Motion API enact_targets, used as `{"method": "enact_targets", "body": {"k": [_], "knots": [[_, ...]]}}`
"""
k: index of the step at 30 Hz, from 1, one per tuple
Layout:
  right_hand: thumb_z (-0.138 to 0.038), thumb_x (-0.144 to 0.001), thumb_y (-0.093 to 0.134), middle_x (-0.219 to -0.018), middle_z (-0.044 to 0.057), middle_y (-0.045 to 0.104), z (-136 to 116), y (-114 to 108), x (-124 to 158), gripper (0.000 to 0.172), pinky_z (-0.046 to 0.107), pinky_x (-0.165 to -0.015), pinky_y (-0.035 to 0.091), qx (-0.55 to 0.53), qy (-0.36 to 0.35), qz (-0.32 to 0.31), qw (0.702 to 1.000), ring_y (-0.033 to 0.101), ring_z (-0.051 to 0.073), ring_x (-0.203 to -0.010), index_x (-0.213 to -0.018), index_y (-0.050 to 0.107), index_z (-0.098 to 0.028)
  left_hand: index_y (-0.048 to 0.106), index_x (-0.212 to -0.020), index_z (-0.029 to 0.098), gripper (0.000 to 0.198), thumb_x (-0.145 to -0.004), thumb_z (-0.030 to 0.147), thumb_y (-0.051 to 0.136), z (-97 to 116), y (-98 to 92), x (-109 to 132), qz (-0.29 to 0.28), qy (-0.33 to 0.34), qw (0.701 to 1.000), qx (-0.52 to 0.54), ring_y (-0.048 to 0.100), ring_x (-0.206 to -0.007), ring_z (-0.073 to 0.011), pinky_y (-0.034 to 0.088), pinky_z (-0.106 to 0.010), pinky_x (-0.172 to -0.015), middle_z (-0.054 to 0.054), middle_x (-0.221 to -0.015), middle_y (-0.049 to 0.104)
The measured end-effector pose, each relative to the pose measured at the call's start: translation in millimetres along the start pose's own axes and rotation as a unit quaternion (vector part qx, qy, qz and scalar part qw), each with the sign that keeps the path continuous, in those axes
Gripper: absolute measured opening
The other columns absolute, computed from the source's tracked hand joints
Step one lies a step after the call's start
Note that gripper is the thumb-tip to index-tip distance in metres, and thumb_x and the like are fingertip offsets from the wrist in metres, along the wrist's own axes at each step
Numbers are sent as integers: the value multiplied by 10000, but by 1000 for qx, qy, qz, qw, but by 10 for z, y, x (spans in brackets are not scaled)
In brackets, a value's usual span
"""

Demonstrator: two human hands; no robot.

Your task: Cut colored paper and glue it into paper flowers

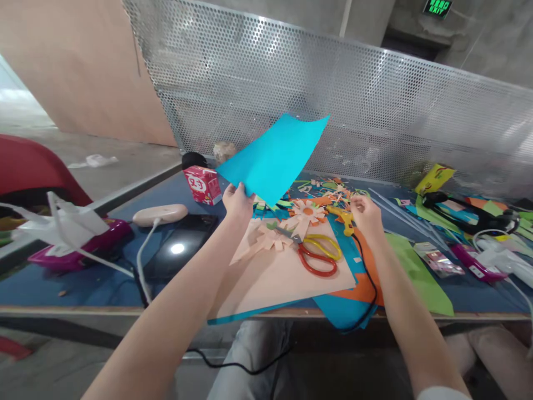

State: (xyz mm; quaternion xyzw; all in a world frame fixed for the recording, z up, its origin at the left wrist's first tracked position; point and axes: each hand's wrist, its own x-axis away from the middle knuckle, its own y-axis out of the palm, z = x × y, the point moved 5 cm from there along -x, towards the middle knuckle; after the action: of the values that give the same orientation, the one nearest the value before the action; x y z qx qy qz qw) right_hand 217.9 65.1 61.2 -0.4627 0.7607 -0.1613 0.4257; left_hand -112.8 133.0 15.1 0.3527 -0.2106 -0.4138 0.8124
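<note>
My left hand is closed on the lower corner of a turquoise paper sheet and holds it up above the table. Over a heap of coloured paper cut-outs, my right hand hangs with its fingers curled, right next to a yellow glue gun; whether it grips anything is hidden. Between the hands lie a peach paper flower and scissors with red and yellow handles, on a peach sheet.
A red carton, a dark tablet and a beige device with a cord lie at the left. Green paper, packets and cables lie at the right. A perforated metal screen backs the blue table.
</note>
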Motion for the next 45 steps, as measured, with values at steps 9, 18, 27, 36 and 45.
{"method": "enact_targets", "body": {"k": [9,18,27,36,45], "knots": [[-309,-759,514,-973,185,647,168,238,170,414,330,-685,453,304,115,-196,925,640,282,-900,-1117,446,-114,447,-721,208,111,-765,107,461,-54,-71,2,-3,5,999,-47,531,-594,-76,485,-200,-573,27,-668,492],[-316,-813,434,-881,167,639,76,-118,112,384,317,-636,422,352,98,-83,927,640,273,-813,-1126,382,-99,440,-708,200,113,-773,111,460,-81,-70,20,5,-9,999,-54,471,-543,-57,468,-175,-528,37,-662,448],[-278,-858,357,-864,181,640,410,-13,169,413,323,-643,448,363,123,-91,919,643,259,-798,-1191,359,-35,443,-692,205,121,-765,111,466,-74,-45,43,1,-6,999,-33,501,-563,-77,493,-237,-588,37,-663,464],[-472,-828,450,-1028,157,603,-189,149,129,392,362,-746,478,59,36,-111,991,616,241,-914,-1040,502,-147,488,-783,204,141,-773,64,481,-102,62,129,-37,-45,998,-1,526,-511,-78,495,-240,-580,40,-674,565],[-337,-691,622,-530,-86,430,-648,456,2,324,223,-490,407,-284,-2,-68,956,491,103,-498,-687,313,-239,503,-737,187,197,-602,66,580,-136,224,293,-204,-103,973,1,566,-555,-107,479,-263,-591,10,-704,613]]}}
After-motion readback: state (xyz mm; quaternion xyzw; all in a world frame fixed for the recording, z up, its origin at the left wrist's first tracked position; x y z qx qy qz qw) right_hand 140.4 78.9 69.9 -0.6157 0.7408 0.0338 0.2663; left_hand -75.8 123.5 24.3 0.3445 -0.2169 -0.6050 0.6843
